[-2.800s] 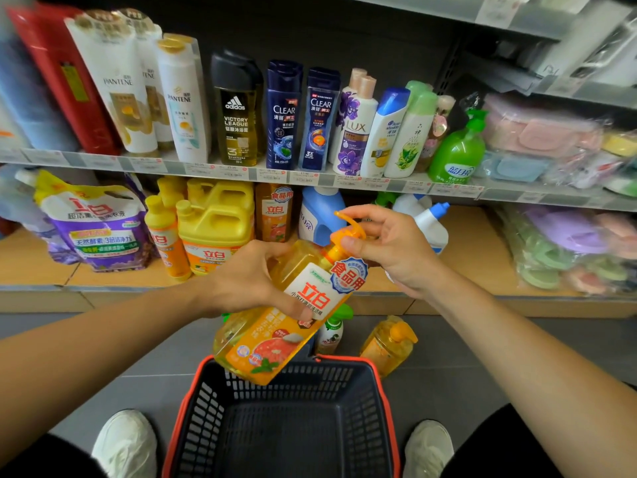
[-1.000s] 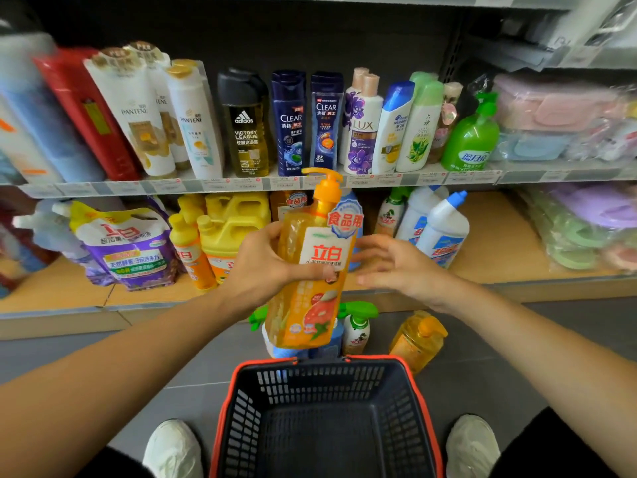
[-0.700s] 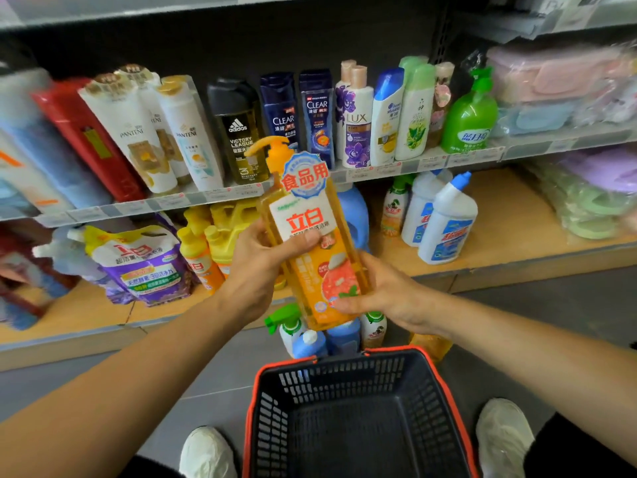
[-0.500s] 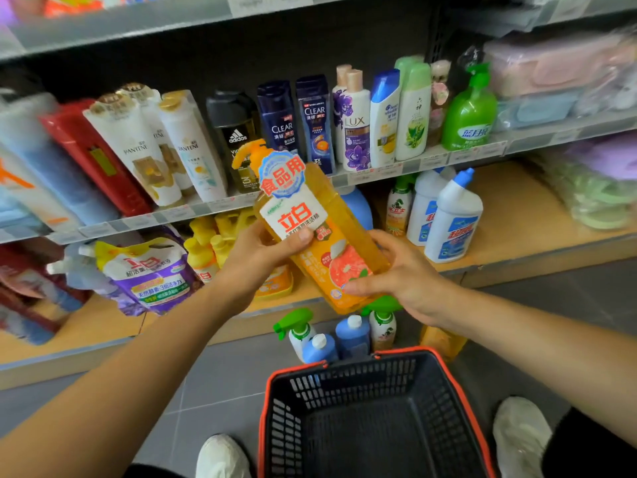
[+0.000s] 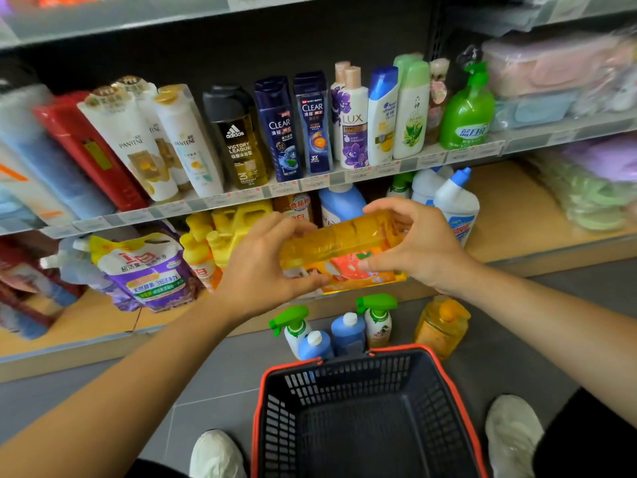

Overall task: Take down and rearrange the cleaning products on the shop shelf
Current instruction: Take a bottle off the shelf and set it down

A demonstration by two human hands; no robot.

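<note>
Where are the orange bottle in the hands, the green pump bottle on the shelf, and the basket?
orange bottle (image 5: 344, 240), head view, on its clear upper side.
green pump bottle (image 5: 465, 108), head view, on its body.
basket (image 5: 362, 377), head view, on its far mesh wall.

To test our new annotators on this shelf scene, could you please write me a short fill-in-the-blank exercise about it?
The orange bottle is gripped by the left hand and the ___ hand.
The basket on the floor is ___.
Beyond it stand ___ spray bottles with green triggers.
The black-capped bottle on the upper shelf reads ___.
Missing words: right; empty; two; adidas.
</note>
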